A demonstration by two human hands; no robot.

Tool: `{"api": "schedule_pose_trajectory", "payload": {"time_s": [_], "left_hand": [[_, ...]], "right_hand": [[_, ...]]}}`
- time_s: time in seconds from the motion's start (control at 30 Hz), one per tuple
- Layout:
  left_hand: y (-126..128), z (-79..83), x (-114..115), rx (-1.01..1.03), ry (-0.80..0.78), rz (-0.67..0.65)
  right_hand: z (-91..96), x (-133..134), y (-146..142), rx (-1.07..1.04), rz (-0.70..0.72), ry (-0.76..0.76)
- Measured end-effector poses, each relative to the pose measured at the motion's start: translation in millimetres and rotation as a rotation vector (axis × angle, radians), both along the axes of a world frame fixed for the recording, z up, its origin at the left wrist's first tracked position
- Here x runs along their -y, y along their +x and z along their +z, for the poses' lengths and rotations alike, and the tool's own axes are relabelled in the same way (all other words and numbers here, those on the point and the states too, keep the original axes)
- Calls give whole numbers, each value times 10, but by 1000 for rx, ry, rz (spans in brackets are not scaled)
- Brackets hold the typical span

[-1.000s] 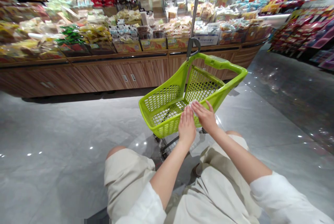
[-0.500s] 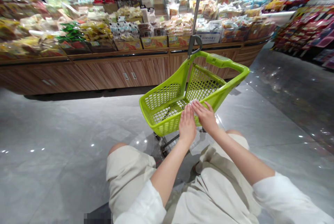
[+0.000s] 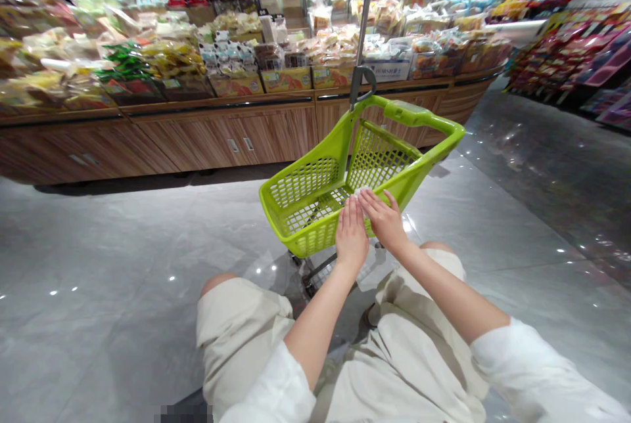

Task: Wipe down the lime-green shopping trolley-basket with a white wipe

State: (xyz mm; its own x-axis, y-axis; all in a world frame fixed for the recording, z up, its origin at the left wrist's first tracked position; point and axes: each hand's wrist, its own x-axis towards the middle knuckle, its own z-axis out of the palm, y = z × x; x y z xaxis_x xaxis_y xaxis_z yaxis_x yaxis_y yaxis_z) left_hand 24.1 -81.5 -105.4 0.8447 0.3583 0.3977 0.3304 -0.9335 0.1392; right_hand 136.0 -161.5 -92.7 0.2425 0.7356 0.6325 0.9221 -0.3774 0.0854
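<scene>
A lime-green shopping cart (image 3: 315,177) with a lattice basket stands in front of my knees, its basket holding nothing I can make out. On its near rim a small crumpled white tissue (image 3: 363,191) shows between my fingertips. My left hand (image 3: 351,232) lies over the rim with its fingers together, their tips against the tissue. Beside it, my right hand (image 3: 387,219) presses the tissue to the rim, thumb lifted a little apart. Most of the tissue is hidden under the fingers.
A wooden display counter (image 3: 197,144) with heaps of packaged snacks (image 3: 335,42) runs behind the cart. A grey pole (image 3: 365,16) rises from the cart's back corner. Further shelves (image 3: 557,48) stand at right. Shiny grey tile floor (image 3: 123,245) lies around.
The whole view has shifted slightly. Both hands stay at almost the same spot on the cart's near rim, with the tissue still at their fingertips.
</scene>
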Motion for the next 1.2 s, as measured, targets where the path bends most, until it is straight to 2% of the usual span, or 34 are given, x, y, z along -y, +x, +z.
{"api": "schedule_pose_trajectory", "payload": {"time_s": [0.07,0.13,0.2,0.27,0.3,0.37,0.47,0.53,0.57,0.63,0.7,0.77,0.8,0.87,0.97,1.03,1.07,1.13,1.2], "left_hand": [[-4,-11,-15,11,-1,-6],[-10,-21,-29,25,-1,-17],[-13,-25,-32,31,1,-27],[-11,-25,-22,31,6,-28],[-8,-26,-15,32,7,-23],[1,-30,0,34,7,-9],[9,-45,1,37,8,5],[7,-53,-15,35,12,-3],[3,-54,-24,32,15,-9],[-5,-48,-39,23,19,-21],[-10,-35,-39,16,19,-27],[-8,-20,-26,16,14,-21],[-5,-15,-17,18,11,-18],[3,-13,-1,16,3,-7],[8,-31,-1,7,2,1],[3,-47,-18,11,14,-4],[-2,-52,-27,15,22,-10],[-11,-52,-40,18,32,-21],[-14,-40,-38,14,28,-25]], "right_hand": [[50,73,75,26,53,-59],[203,297,403,43,31,-75],[368,547,784,36,-131,33],[449,679,993,2,-273,123],[440,674,987,-16,-314,156],[331,529,762,-38,-307,174],[98,194,224,-26,-120,76],[42,102,73,-11,23,-36],[65,127,117,-3,57,-70],[192,295,407,11,30,-72],[354,510,787,5,-151,40],[443,620,998,-19,-287,121],[438,606,987,-32,-321,143],[329,449,744,-53,-295,128],[105,126,211,-63,-76,-19],[80,65,106,-68,44,-105],[123,109,177,-69,74,-129],[287,315,514,-68,53,-123],[466,557,916,-64,-109,-8]]}}
